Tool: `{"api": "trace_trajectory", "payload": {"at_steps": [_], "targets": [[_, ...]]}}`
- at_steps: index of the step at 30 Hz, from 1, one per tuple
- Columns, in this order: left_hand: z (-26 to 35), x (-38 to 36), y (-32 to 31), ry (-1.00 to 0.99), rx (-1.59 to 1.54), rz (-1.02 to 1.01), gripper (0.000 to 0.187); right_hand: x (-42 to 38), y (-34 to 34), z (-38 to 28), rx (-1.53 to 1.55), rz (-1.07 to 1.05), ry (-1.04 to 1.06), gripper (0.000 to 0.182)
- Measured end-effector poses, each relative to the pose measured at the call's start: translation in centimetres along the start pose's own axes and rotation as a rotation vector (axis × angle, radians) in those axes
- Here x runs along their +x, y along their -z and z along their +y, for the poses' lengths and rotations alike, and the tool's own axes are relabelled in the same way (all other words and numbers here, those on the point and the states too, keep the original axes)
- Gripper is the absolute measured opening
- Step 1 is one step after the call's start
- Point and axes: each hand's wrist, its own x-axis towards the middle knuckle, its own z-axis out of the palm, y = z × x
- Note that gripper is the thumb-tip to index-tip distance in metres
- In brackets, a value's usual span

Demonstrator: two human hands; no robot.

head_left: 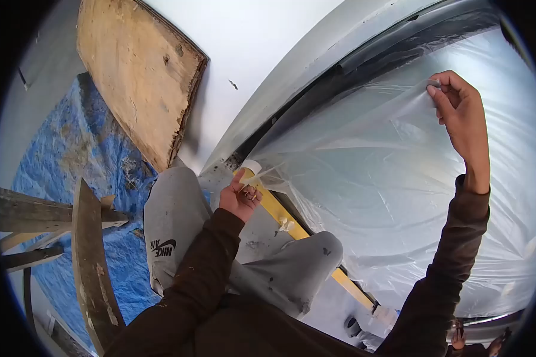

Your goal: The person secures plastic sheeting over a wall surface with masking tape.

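Observation:
Clear plastic sheeting covers a large pale surface at the right, with folds running toward its upper left edge. My right hand pinches a gathered bit of this sheeting between thumb and fingers at the upper right, drawing it into a ridge. Lower and to the left, my left hand is beside a white roll at the upper end of a yellow strip. Its fingers are curled, and a thin stretched piece of the sheeting runs to them. The exact grip there is hard to make out.
A worn plywood board leans at the upper left above a blue tarp. Wooden beams stand at the left. My grey-trousered knees are below my hands. A dark-edged curved frame borders the sheeting. Parts of a person's hands show at the lower right.

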Motion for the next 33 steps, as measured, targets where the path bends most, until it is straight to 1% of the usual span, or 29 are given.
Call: {"api": "trace_trajectory", "payload": {"at_steps": [3,5,6,8,9,11,12,14,15,17,18,20,21,23,24,26,27,29,30,31,32,33], "targets": [[-0.3,-0.3,-0.2,0.033,-0.110,-0.014,0.045,0.4,-0.1,0.7,-0.020,-0.020,-0.027,0.011],[0.0,-0.2,-0.1,0.020,-0.104,-0.043,0.037,0.5,-0.1,1.1,-0.046,0.004,-0.051,0.011],[0.0,-0.3,-0.3,0.018,-0.105,-0.033,0.037,0.4,-0.2,1.3,-0.041,-0.003,-0.054,0.011],[-0.2,-0.6,-0.7,0.014,0.032,0.053,0.029,0.2,0.0,1.4,-0.045,0.033,-0.049,0.011],[-0.3,-0.5,-0.6,0.014,0.033,0.054,0.029,0.2,0.1,1.4,-0.043,0.033,-0.051,0.011],[-0.6,-0.4,-0.2,0.064,0.058,-0.084,0.026,0.1,0.3,1.3,-0.037,0.070,-0.060,0.011],[-0.7,-0.8,-0.7,0.065,0.059,-0.088,0.026,0.1,0.5,1.2,-0.039,0.074,-0.061,0.011],[-0.6,-1.8,-1.8,0.123,-0.071,-0.149,0.027,0.1,0.7,1.0,-0.039,0.104,-0.054,0.011],[-0.5,-1.9,-2.1,0.125,-0.069,-0.153,0.027,0.1,0.8,1.1,-0.041,0.108,-0.055,0.011],[-0.5,-2.0,-2.6,0.023,0.103,-0.212,0.026,0.0,0.9,1.5,-0.015,0.073,0.003,0.008],[-0.7,-1.7,-2.2,0.028,0.103,-0.215,0.026,-0.1,0.9,1.4,-0.020,0.076,0.001,0.008],[-0.8,-0.4,-0.9,-0.134,0.504,-0.190,0.025,-0.4,0.5,0.9,-0.026,-0.001,0.020,0.006],[-0.7,-0.1,-0.5,-0.127,0.504,-0.197,0.025,-0.5,0.2,0.7,-0.033,0.003,0.015,0.006],[-0.1,0.6,0.4,-0.083,0.357,-0.077,0.024,-0.5,-0.7,0.2,0.020,-0.053,0.038,0.007],[0.1,0.9,0.6,-0.078,0.355,-0.081,0.024,-0.3,-1.1,0.0,0.035,-0.068,0.074,0.008],[0.5,1.6,1.0,-0.073,0.221,0.039,0.023,0.2,-1.9,-0.1,0.024,-0.061,0.108,0.009],[0.6,1.6,0.5,-0.071,0.220,0.039,0.023,0.3,-2.3,-0.3,0.018,-0.056,0.143,0.009],[0.8,1.7,-0.4,-0.077,0.117,0.072,0.015,0.6,-3.2,-0.6,-0.024,-0.033,0.168,0.012],[0.9,2.2,-0.2,-0.074,0.115,0.075,0.015,0.8,-3.7,-0.5,-0.057,0.002,0.230,0.014],[0.9,3.0,0.1,-0.063,0.016,0.092,0.019,1.0,-4.1,-0.5,-0.091,0.038,0.294,0.016],[0.9,3.7,0.5,-0.051,-0.083,0.109,0.024,1.1,-4.5,-0.5,-0.093,0.035,0.295,0.016],[0.8,4.2,0.6,-0.050,-0.085,0.107,0.024,1.2,-4.8,-0.6,-0.144,0.030,0.353,0.019]]}}
